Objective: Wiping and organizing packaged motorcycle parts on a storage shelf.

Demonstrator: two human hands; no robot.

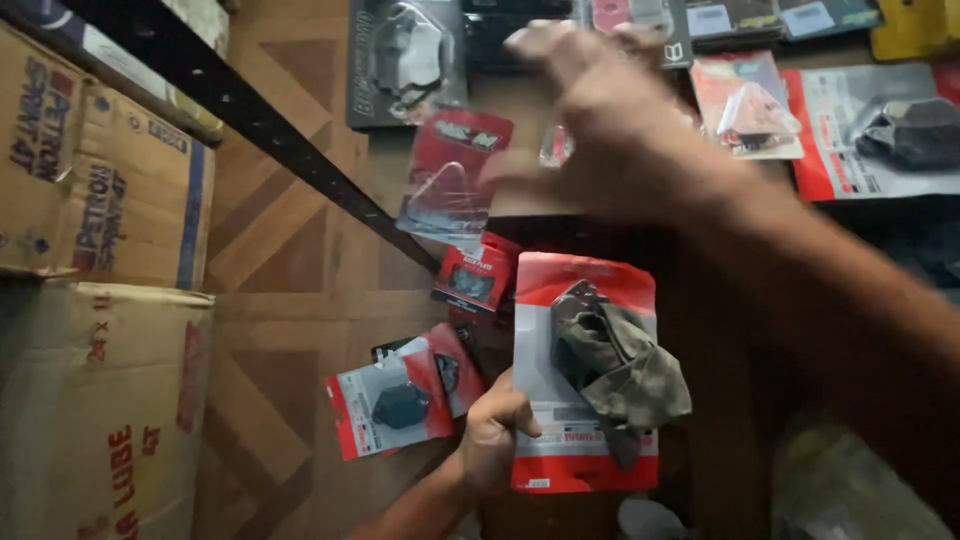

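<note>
Red-and-white blister pack, grey cloth lying on its face: pinched at the lower left edge by left hand. Right hand, fingers spread, blurred, above similar packs scattered on wooden floor. Cardboard boxes at left, closed; dark metal bar crossing diagonally.

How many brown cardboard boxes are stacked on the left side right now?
2. One cardboard box sits upper left; a second cardboard box sits below it, at lower left. More may lie beyond the frame edge.
</note>
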